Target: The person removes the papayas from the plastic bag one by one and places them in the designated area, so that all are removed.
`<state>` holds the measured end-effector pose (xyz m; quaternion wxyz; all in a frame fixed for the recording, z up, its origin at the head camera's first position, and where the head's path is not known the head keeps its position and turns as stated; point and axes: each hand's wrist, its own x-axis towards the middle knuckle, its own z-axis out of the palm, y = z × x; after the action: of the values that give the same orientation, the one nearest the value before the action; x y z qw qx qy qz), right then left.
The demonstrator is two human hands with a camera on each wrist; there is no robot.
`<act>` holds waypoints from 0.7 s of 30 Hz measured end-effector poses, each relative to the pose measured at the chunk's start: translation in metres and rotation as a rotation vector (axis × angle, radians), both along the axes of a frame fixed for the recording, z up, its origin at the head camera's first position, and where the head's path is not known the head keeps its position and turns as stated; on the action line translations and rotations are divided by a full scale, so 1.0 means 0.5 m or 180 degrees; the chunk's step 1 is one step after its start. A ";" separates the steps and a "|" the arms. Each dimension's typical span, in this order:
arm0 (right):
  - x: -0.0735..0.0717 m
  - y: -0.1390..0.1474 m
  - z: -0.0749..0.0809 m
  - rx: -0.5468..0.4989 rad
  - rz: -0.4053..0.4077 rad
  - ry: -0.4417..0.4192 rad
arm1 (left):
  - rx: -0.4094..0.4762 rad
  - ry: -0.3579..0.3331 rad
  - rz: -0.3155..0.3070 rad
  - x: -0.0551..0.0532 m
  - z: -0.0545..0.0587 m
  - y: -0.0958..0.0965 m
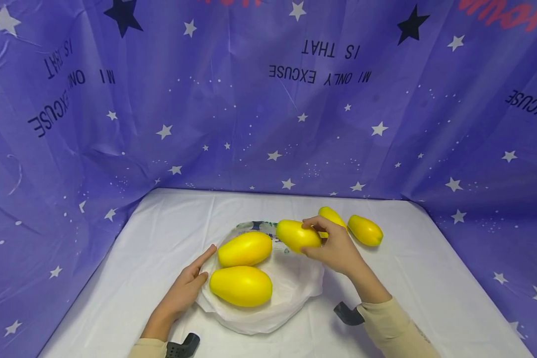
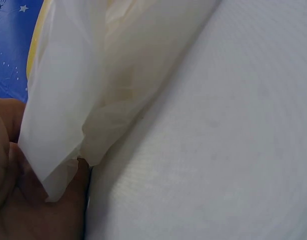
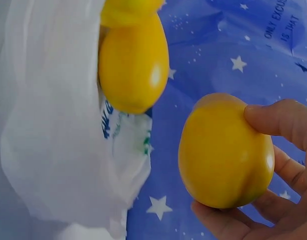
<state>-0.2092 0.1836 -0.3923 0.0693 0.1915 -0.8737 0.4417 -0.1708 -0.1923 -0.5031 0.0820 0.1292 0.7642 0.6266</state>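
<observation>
Biggest first: purple star curtain point(image 1: 232, 124) hangs behind and at both sides; probably there to hide the room. White tablecloth point(image 1: 98, 303) covers the work surface.

Plastic bag point(image 1: 293, 293) lies spread mouth-up, mid-front of the cloth, between both hands. Rim is splayed wide, likely for access from above.

Left hand point(image 1: 187, 288) is at the bag's left edge, index and thumb straight and spread. Left wrist view shows a plastic flap against it. No pinch visible, other fingers hidden; looks like it steadies the rim.

Right hand point(image 1: 335, 248) grips the held fruit point(image 1: 294, 235), fingers on top, thumb underneath, by its right end. Grip only as wide as the fruit; end hold seems to leave the other end free. Fruit is above the bag's far right part.

Near fruit point(image 1: 241, 287) and far fruit point(image 1: 245, 249) lie sideways inside the rim, left half, near the left hand. Right-hand loose fruit point(image 1: 365, 230) and partly hidden loose fruit point(image 1: 331, 215) sit on the cloth beyond the right hand, within its easy reach.
</observation>
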 end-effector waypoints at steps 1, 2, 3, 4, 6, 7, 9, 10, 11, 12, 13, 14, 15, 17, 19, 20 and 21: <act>0.000 0.005 0.002 -0.0009 -0.0029 -0.0008 | 0.0000 0.0001 0.0000 0.000 0.000 0.000; -0.001 0.011 0.003 -0.0032 -0.0051 -0.0028 | -0.0001 0.0000 0.0003 0.000 -0.001 0.000; -0.002 0.017 0.005 -0.0069 -0.0070 -0.0054 | -0.0002 0.0001 0.0003 0.000 -0.001 0.000; -0.004 0.023 0.007 -0.0086 -0.0097 -0.0070 | 0.0005 0.0002 0.0000 0.000 -0.001 0.000; -0.006 0.036 0.011 -0.0115 -0.0166 -0.0111 | 0.0009 0.0009 -0.0006 -0.001 -0.001 0.000; -0.008 0.043 0.012 -0.0130 -0.0209 -0.0133 | 0.0010 0.0013 -0.0006 -0.001 -0.001 0.000; -0.010 0.056 0.016 -0.0133 -0.0308 -0.0152 | 0.0005 0.0014 0.0001 -0.001 0.000 0.000; -0.011 0.063 0.018 -0.0118 -0.0360 -0.0152 | 0.0004 0.0014 0.0005 -0.001 0.001 0.000; -0.012 0.069 0.020 -0.0117 -0.0413 -0.0155 | 0.0000 0.0010 0.0011 -0.001 0.001 0.000; -0.013 0.075 0.022 -0.0121 -0.0458 -0.0156 | 0.0000 0.0004 0.0020 -0.001 0.002 0.000; -0.014 0.082 0.023 -0.0112 -0.0500 -0.0142 | -0.0006 -0.0001 0.0032 -0.001 0.003 0.000; -0.015 0.088 0.024 -0.0103 -0.0539 -0.0115 | -0.0017 -0.0008 0.0041 -0.001 0.004 0.000; -0.015 0.095 0.024 -0.0101 -0.0570 -0.0090 | -0.0021 -0.0015 0.0047 -0.001 0.004 0.001; -0.016 0.109 0.025 -0.0087 -0.0632 -0.0028 | -0.0033 -0.0020 0.0050 -0.001 0.004 0.001; -0.017 0.123 0.024 -0.0057 -0.0708 0.0034 | -0.0036 -0.0025 0.0042 -0.001 0.003 0.001; -0.018 0.130 0.024 -0.0055 -0.0742 0.0055 | -0.0031 -0.0026 0.0033 -0.001 0.003 0.001; -0.018 0.137 0.023 -0.0054 -0.0784 0.0065 | -0.0024 -0.0022 0.0024 -0.001 0.002 0.001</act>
<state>-0.2181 0.2520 -0.3808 0.1335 0.0866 -0.8861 0.4353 -0.1715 -0.1918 -0.5021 0.0827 0.1239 0.7668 0.6244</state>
